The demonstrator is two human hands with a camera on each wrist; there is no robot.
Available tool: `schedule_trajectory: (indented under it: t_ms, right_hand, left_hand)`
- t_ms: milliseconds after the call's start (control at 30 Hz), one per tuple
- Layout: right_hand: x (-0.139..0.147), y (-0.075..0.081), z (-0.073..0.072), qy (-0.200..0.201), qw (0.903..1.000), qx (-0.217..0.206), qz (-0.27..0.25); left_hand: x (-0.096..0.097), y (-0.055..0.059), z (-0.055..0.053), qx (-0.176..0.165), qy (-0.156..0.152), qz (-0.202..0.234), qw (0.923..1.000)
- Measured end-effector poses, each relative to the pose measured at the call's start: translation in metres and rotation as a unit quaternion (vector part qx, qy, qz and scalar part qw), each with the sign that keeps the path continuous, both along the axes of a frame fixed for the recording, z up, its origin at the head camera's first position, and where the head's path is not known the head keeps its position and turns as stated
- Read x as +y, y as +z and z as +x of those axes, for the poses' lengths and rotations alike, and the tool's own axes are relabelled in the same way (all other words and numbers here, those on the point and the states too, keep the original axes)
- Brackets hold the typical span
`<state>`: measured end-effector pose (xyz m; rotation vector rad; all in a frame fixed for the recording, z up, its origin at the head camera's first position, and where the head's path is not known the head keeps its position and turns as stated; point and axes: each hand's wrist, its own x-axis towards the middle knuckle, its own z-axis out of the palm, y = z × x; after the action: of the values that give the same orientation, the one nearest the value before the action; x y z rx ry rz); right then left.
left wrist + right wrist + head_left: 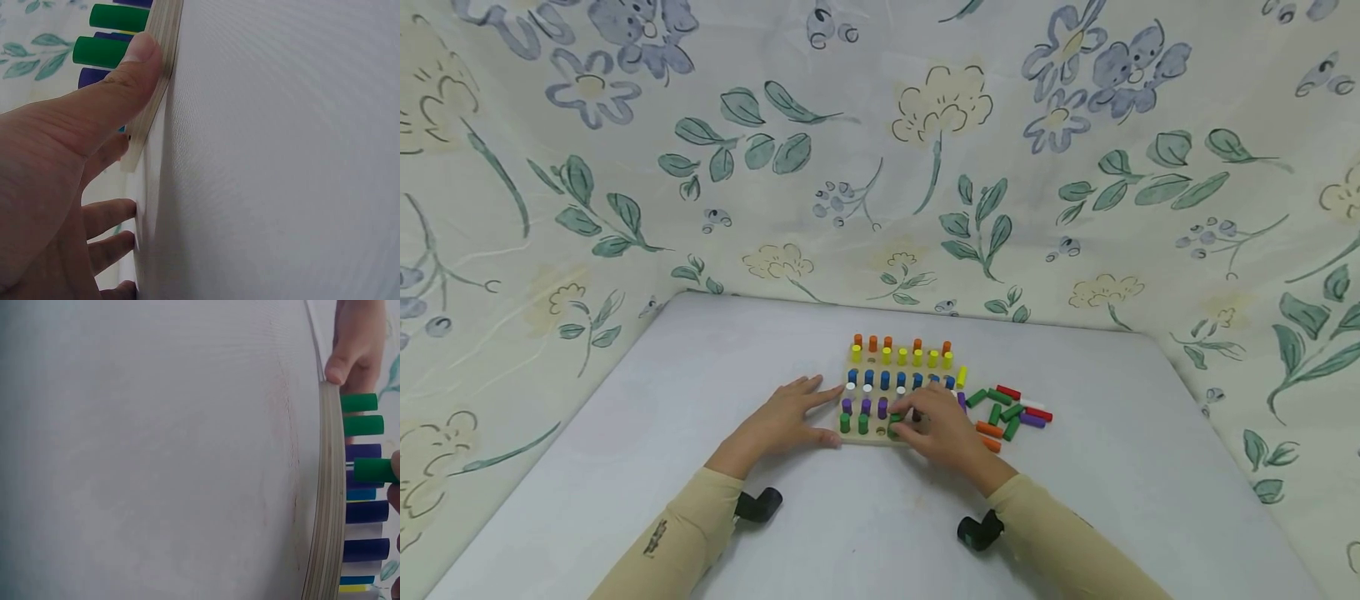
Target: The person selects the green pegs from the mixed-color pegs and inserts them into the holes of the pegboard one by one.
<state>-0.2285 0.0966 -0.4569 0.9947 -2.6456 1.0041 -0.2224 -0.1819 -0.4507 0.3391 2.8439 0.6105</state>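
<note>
A wooden pegboard [856,440] carries rows of coloured pegs: orange, yellow, blue, white, purple and, at the front, green. My right hand [946,429] pinches a green peg [372,470] over the front row. A thin metal pin shows at that peg's end, between it and the board. Left of it, two green pegs [853,424] stand upright in the row. My left hand [781,419] rests beside the board, fingers spread, its thumb [134,65] against the board's edge and its index finger at the left side.
Right of the board lie loose pegs: several green [999,397], some orange [989,429], red [1008,392], a white one and a purple one [1032,421]. A yellow peg [962,377] is close by the board's right edge. Floral cloth [865,208] hangs behind the white table [737,333].
</note>
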Motion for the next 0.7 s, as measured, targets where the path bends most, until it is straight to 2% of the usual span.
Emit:
schedule_trajectory:
  t_ms: [533, 700]
  right_hand:
    - [-0.0093, -0.0059, -0.0036, -0.002, 0.9991, 0.020, 0.038]
    - [-0.0097, -0.0080, -0.0044, 0.002, 0.9969, 0.045, 0.064]
  left_hand:
    - [-0.0017, -0.0026, -0.0005, 0.010, -0.006, -0.005, 0.9999]
    - [-0.0021, -0.0030, -0.0006, 0.010, -0.005, -0.003, 0.9999]
